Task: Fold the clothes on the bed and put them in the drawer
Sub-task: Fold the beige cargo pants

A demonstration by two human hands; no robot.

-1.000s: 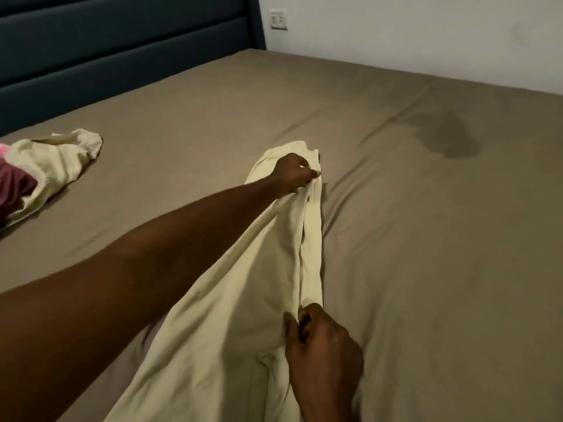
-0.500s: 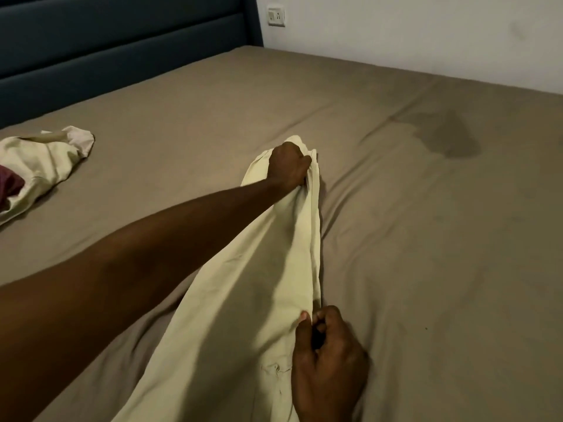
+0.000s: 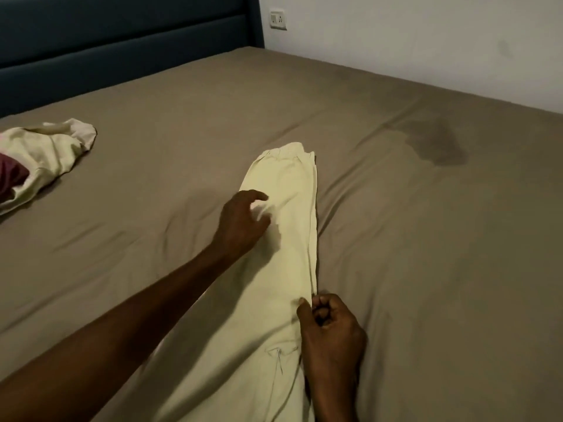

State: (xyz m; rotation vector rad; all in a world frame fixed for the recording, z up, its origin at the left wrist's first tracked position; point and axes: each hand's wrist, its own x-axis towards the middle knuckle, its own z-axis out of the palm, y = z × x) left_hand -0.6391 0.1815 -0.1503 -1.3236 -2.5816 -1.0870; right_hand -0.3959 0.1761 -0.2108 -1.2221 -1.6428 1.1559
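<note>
A bed [image 3: 426, 269] with a taupe fitted sheet fills the view, a dark blue headboard [image 3: 122, 41] at its far left and a white wall with a socket [image 3: 278, 19] beyond. A pale yellow garment [image 3: 283, 239], apparently trousers laid in a narrow strip, lies on the sheet with its long axis running from the near edge away toward the wall, cuffed end farthest. The left hand [image 3: 243, 220] is over the strip's far half, fingers loosely spread and gripping nothing; whether they brush the cloth cannot be told through the blur. The right hand [image 3: 329, 327] sits at the strip's right edge, nearer the person, thumb and curled fingers pinching the fabric edge. The far end lies ahead of the left hand, so that hand is better placed for a lengthwise fold. A second pile of clothes [image 3: 45, 153], cream with something maroon, lies well apart at the left. No drawer is in view.
</note>
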